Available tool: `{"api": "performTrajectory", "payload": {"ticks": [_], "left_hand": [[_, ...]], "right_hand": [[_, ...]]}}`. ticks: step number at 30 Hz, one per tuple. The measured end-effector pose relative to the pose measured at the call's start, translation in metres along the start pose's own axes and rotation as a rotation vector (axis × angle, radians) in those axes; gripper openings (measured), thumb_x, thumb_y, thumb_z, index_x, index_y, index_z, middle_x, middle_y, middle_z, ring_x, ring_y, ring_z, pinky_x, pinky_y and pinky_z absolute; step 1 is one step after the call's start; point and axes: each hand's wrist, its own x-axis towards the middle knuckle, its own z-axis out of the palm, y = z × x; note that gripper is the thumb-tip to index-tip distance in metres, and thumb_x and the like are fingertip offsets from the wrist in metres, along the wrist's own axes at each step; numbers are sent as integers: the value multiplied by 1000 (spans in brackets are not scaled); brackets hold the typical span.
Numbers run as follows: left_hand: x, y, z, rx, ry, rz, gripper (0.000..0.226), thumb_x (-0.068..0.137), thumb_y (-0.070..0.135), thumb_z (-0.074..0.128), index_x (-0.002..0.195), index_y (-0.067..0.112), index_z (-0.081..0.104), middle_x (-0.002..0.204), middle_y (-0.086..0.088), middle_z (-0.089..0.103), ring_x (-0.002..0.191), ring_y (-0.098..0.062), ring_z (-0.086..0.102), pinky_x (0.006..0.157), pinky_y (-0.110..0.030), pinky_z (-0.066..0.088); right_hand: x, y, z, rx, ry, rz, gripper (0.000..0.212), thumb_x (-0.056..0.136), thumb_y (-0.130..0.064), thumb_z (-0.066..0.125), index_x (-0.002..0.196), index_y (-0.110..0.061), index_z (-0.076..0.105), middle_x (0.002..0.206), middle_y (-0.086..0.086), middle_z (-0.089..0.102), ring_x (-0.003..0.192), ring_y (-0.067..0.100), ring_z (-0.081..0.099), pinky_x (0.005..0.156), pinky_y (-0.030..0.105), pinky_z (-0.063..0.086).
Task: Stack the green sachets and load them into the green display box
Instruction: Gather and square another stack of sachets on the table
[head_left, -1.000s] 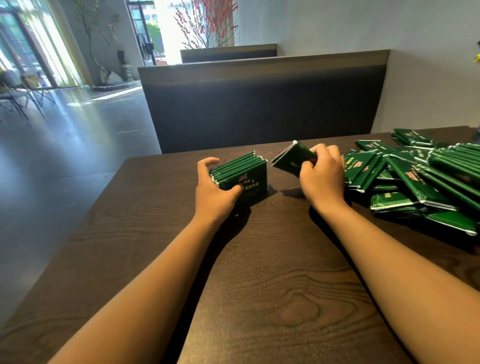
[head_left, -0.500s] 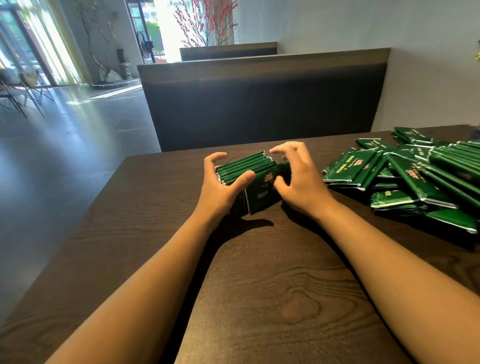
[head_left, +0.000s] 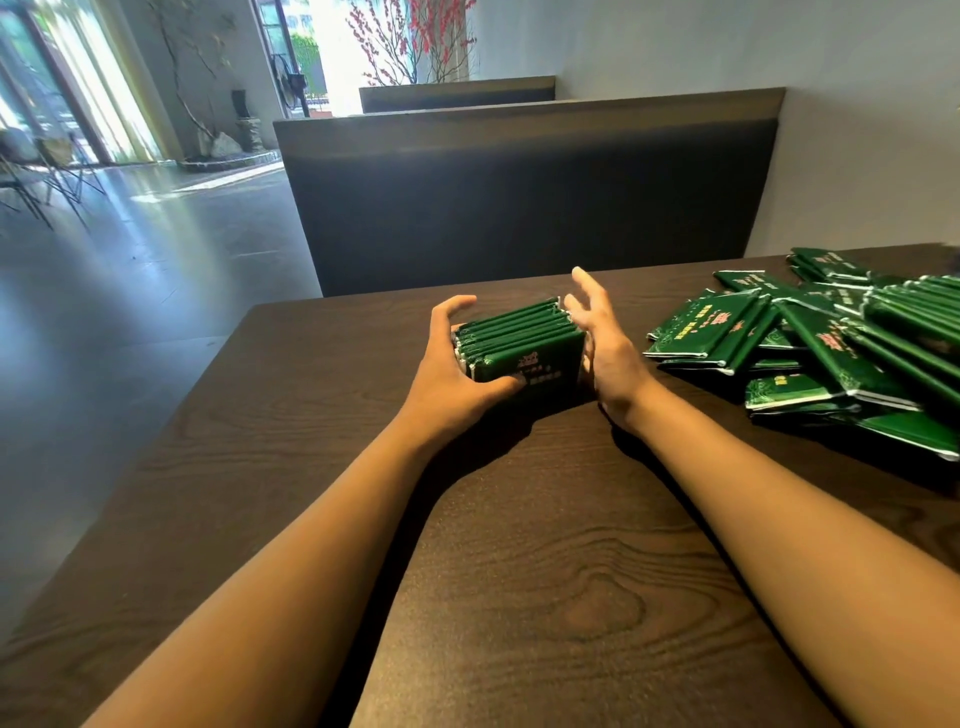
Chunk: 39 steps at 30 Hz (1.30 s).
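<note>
Dark wood table between booth benches, a bundle of sachets squared up at its far middle.

Behind the table stood a dark bench back. On the table's right side the loose pile of green sachets sprawled, well apart from the left hand and nearer the right. The upright stack of sachets stood on edge, its long axis running left to right between the two hands. The left hand gripped the stack's left end, thumb curled across the near face. The right hand lay flat against the right end, fingers straight and spread, clasping nothing. No green display box was in view; judging from this, the next sachet lay to the right, in the right hand's easier reach.
</note>
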Motion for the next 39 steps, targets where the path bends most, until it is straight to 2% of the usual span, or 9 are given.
{"api": "performTrajectory", "payload": {"ticks": [4,7,10,13,19,24,28,34,39], "left_hand": [[0,0,1,3,-26,-17,101,77,10,89,149,31,20,137,1,48,120,-8,57,88,-6,49],[1,0,1,13,-47,-35,106,77,10,89,150,32,16,138,0,47,121,-8,55,88,-5,48],[1,0,1,34,-49,-39,104,78,7,87,151,30,17,133,7,48,120,-5,56,90,-9,50],[0,0,1,62,-14,-36,94,80,6,85,148,28,25,127,11,51,118,-7,58,99,-25,55],[0,-2,1,66,78,-44,83,78,8,86,140,31,35,127,8,56,120,-11,60,103,-41,56],[0,-3,0,52,129,-71,82,79,8,86,139,31,36,132,2,55,122,-14,59,103,-43,55],[0,-1,1,41,152,-81,81,79,6,86,138,30,36,124,9,55,116,-9,60,101,-36,56],[1,-1,0,54,180,-81,82,79,4,86,139,29,36,123,10,53,110,-3,58,96,-26,54],[0,0,1,53,184,-85,82,79,4,85,139,28,36,121,12,53,111,-5,58,94,-23,53]], "right_hand": [[0,5,-3,18,-100,56,67,93,-49,41,157,-31,30,156,8,41,135,23,51,109,44,46],[1,4,-6,2,-122,57,54,106,-38,35,158,-28,28,157,5,39,131,18,51,101,33,49],[0,3,-6,-86,-143,56,52,108,-22,32,159,-25,26,156,1,37,125,7,51,91,22,48],[0,3,-5,-217,-98,29,50,109,-26,33,159,-23,30,157,1,39,136,11,45,106,26,42],[-3,-8,-12,-1042,301,-102,62,99,-38,31,156,-15,35,162,11,32,152,28,22,123,41,16],[0,-6,-27,-1573,222,364,72,100,-49,36,161,-15,16,165,28,-3,149,52,-14,121,59,-11],[2,0,-25,-1602,39,490,70,104,-49,26,162,-12,11,164,30,9,152,48,1,123,57,-8],[2,-5,-27,-1400,35,265,59,100,-40,47,150,-11,38,143,20,50,134,38,45,121,49,22],[1,-6,-24,-1509,63,255,58,98,-46,49,147,-16,42,153,20,37,142,44,33,123,57,13]]}}
